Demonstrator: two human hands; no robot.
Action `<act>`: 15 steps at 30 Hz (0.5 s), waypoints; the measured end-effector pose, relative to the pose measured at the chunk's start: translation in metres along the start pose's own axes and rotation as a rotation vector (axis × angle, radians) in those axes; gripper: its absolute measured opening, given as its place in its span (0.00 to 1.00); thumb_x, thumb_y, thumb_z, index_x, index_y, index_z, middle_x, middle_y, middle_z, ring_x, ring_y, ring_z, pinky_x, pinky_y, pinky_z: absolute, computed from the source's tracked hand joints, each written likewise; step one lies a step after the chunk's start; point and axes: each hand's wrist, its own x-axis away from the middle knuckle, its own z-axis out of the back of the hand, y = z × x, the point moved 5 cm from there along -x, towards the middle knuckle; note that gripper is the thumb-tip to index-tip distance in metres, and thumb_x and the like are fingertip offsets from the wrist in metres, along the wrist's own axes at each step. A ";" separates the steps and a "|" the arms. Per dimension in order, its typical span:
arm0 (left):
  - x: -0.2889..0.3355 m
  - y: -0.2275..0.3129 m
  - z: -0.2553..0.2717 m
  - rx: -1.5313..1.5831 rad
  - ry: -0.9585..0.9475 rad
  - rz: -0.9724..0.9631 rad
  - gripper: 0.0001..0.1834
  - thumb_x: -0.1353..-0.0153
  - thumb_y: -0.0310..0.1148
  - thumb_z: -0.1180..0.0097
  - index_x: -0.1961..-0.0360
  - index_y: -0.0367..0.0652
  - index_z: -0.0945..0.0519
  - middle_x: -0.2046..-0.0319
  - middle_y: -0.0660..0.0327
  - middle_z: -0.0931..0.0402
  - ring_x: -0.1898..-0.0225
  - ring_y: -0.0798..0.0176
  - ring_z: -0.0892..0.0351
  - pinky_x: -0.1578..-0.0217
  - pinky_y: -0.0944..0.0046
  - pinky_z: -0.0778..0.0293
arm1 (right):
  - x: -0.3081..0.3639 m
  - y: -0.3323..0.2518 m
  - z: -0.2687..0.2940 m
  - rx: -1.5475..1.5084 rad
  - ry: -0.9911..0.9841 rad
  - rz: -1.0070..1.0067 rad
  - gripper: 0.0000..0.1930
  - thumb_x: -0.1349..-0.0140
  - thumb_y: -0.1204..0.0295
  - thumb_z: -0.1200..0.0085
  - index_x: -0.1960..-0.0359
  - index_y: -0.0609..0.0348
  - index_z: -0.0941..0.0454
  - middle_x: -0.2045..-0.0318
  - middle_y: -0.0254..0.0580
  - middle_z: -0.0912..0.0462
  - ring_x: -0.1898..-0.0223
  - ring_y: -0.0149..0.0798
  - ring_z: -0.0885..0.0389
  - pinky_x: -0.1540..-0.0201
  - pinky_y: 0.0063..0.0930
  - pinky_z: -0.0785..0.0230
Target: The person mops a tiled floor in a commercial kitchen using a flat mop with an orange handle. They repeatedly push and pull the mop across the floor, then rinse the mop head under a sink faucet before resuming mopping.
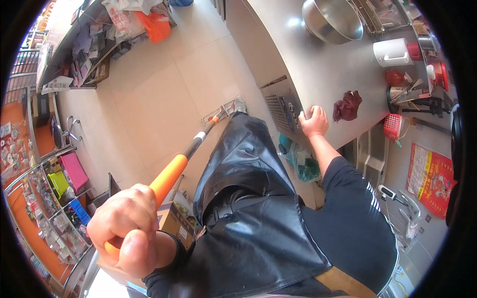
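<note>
My left hand [126, 228] is closed around the orange handle of a mop [171, 174], which slants away to the floor. Its flat head [211, 115] lies beside my shoe [239, 105]. On the near edge of the steel counter [325, 69] rests my right hand [314, 121], with bent fingers, the thumb apart and no object in it. A crumpled dark red cloth [347, 106] lies on the counter to the right of that hand.
A steel bowl [333, 21] and a white jug [392, 52] stand on the counter. Below it hangs a green plastic bag [304, 166]. Shelves line the left side, and a cardboard box [175, 222] sits by my left forearm. Pale tiled floor [154, 99] lies ahead.
</note>
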 end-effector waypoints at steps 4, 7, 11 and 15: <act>0.000 0.001 -0.003 -0.010 -0.030 -0.007 0.12 0.44 0.34 0.43 0.82 0.48 0.30 0.82 0.66 0.26 0.81 0.69 0.28 0.74 0.65 0.33 | 0.001 -0.001 0.001 0.016 0.019 0.009 0.20 0.49 0.55 0.34 0.67 0.52 0.29 0.67 0.41 0.22 0.59 0.51 0.21 0.58 0.47 0.27; -0.003 0.002 -0.005 0.013 -0.061 -0.009 0.12 0.44 0.34 0.44 0.82 0.47 0.30 0.82 0.66 0.26 0.82 0.68 0.28 0.73 0.64 0.33 | -0.001 0.000 -0.001 0.019 -0.003 -0.017 0.20 0.49 0.55 0.33 0.67 0.52 0.30 0.66 0.41 0.22 0.59 0.51 0.21 0.58 0.47 0.27; -0.006 -0.002 -0.003 0.019 -0.001 -0.042 0.10 0.44 0.33 0.48 0.81 0.47 0.29 0.83 0.65 0.28 0.82 0.68 0.30 0.72 0.63 0.34 | 0.000 0.001 -0.001 -0.014 -0.006 -0.024 0.19 0.49 0.54 0.34 0.67 0.50 0.28 0.65 0.39 0.21 0.58 0.50 0.20 0.58 0.47 0.26; 0.002 -0.004 -0.002 0.022 -0.008 -0.063 0.09 0.46 0.32 0.49 0.81 0.46 0.30 0.83 0.64 0.28 0.82 0.68 0.31 0.73 0.63 0.35 | 0.001 0.001 0.000 -0.002 -0.017 -0.044 0.19 0.49 0.54 0.35 0.66 0.50 0.28 0.66 0.39 0.21 0.58 0.50 0.20 0.58 0.47 0.26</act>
